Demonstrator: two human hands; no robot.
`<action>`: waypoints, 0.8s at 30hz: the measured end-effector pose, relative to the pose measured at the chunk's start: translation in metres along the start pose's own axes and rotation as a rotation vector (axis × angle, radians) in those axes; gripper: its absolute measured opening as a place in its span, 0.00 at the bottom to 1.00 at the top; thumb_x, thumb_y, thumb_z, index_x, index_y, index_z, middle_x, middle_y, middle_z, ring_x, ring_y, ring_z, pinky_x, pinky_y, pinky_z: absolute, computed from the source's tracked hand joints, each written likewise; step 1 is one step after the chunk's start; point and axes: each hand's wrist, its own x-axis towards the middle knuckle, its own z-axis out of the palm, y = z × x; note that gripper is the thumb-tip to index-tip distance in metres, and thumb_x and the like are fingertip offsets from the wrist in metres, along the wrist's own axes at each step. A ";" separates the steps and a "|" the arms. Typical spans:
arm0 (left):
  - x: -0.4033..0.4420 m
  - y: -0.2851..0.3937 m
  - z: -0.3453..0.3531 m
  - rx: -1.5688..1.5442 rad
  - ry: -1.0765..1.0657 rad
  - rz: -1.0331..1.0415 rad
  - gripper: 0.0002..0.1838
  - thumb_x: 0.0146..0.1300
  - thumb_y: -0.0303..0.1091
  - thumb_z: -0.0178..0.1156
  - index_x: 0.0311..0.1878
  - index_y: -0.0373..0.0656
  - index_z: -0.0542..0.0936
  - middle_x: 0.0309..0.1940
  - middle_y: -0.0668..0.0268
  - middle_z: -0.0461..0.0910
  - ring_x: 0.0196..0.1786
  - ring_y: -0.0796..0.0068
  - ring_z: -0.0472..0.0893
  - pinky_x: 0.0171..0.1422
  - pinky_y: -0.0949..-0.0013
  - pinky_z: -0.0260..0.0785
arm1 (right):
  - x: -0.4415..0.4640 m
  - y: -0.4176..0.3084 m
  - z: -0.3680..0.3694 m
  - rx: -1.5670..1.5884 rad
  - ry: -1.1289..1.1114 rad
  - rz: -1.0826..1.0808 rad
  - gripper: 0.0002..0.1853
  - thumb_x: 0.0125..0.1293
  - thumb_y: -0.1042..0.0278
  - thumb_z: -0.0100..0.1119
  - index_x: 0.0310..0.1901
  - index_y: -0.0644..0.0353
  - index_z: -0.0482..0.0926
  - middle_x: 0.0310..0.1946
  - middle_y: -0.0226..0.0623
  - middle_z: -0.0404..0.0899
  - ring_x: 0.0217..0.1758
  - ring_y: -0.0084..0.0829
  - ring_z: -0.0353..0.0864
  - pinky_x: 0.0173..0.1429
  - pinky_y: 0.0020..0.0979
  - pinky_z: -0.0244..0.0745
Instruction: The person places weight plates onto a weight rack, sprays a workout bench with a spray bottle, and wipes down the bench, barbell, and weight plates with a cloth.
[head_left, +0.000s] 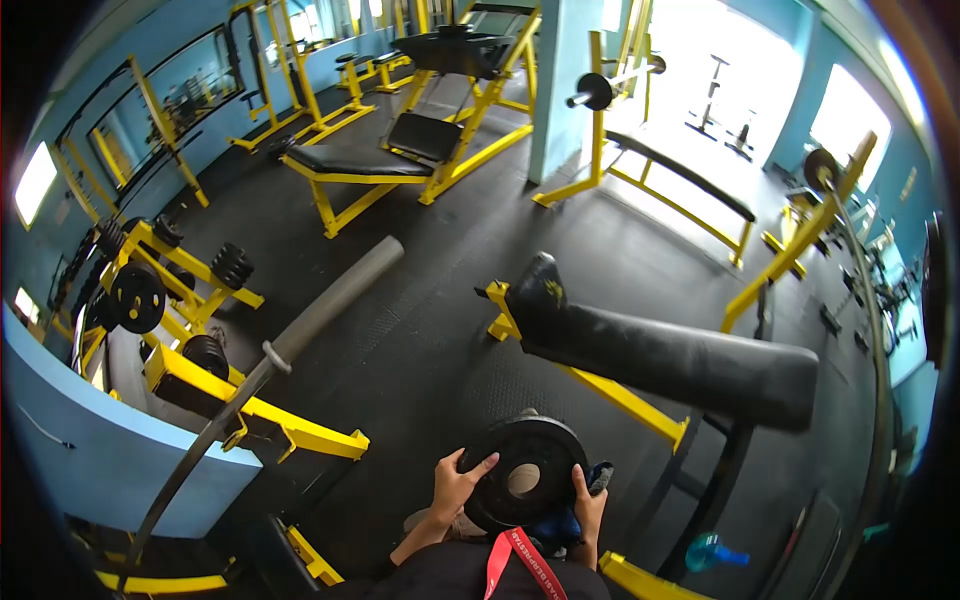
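Observation:
A round black weight plate (545, 445) with a hole in its centre is held in front of my body. My left hand (457, 488) grips its left rim, thumb over the face. On the opposite rim my right hand (590, 503) is closed, thumb also on the face; the other fingers of both hands are mostly behind the plate. A small dark item (600, 477) shows beside my right hand, too unclear to name. To the left, a barbell (250, 385) reaches out with its thick bare sleeve end pointing away from me.
A padded black bench (680, 365) on a yellow frame stands ahead to the right. Racks with weight plates (138, 297) are at the left, beside a low blue wall (120, 430). A blue bottle (712, 552) lies on the floor at right. Further off stands a bench with a barbell (594, 92).

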 end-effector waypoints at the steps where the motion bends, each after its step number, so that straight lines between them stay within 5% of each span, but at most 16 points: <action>1: 0.028 0.012 0.016 -0.055 0.019 -0.039 0.17 0.50 0.38 0.67 0.35 0.31 0.79 0.27 0.63 0.80 0.29 0.80 0.78 0.33 0.76 0.70 | 0.035 -0.015 0.013 0.007 -0.019 -0.016 0.22 0.52 0.53 0.66 0.26 0.68 0.74 0.22 0.29 0.72 0.26 0.22 0.67 0.32 0.26 0.65; 10: 0.204 0.109 0.094 -0.124 0.406 -0.057 0.21 0.49 0.42 0.68 0.37 0.32 0.79 0.29 0.62 0.80 0.32 0.78 0.78 0.38 0.76 0.69 | 0.258 -0.177 0.126 -0.089 -0.387 -0.225 0.18 0.54 0.56 0.64 0.25 0.64 0.73 0.20 0.23 0.68 0.24 0.17 0.63 0.29 0.23 0.61; 18: 0.316 0.141 0.061 -0.050 0.624 -0.100 0.20 0.51 0.39 0.67 0.40 0.33 0.78 0.32 0.64 0.80 0.36 0.81 0.77 0.41 0.77 0.68 | 0.337 -0.231 0.272 -0.146 -0.684 -0.228 0.14 0.57 0.60 0.62 0.28 0.63 0.74 0.22 0.23 0.69 0.26 0.16 0.65 0.32 0.22 0.63; 24: 0.402 0.163 0.021 -0.102 0.716 0.105 0.23 0.48 0.47 0.67 0.35 0.32 0.78 0.29 0.57 0.81 0.33 0.73 0.80 0.38 0.72 0.70 | 0.360 -0.281 0.365 -0.079 -0.751 -0.379 0.14 0.60 0.60 0.59 0.29 0.64 0.73 0.25 0.23 0.69 0.30 0.17 0.65 0.36 0.21 0.63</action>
